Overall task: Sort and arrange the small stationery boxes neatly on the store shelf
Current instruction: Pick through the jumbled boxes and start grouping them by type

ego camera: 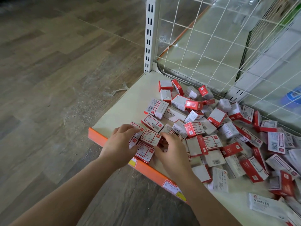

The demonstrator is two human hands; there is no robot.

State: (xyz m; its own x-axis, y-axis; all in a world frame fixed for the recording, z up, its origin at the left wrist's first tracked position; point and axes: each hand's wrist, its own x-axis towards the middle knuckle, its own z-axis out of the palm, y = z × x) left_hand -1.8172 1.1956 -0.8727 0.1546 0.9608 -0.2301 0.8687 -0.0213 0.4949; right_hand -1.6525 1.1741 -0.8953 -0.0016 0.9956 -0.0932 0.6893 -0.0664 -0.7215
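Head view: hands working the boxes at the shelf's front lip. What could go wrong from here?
1. The box under the left hand sits at the orange shelf edge; a nudge could tip it onto the floor.
2. The right hand borders the loose pile; sweeping could topple tilted boxes into the cleared corner.
3. STAPLES boxes are mixed in; mis-sorting is likely.

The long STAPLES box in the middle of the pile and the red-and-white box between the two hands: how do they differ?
The STAPLES box is long, narrow and mostly pale; the red-and-white box is shorter, squarer, with a red border. The STAPLES box lies untouched among the pile, while the red-and-white box sits near the shelf's orange front edge between the left hand and right hand. Both are small cardboard boxes.
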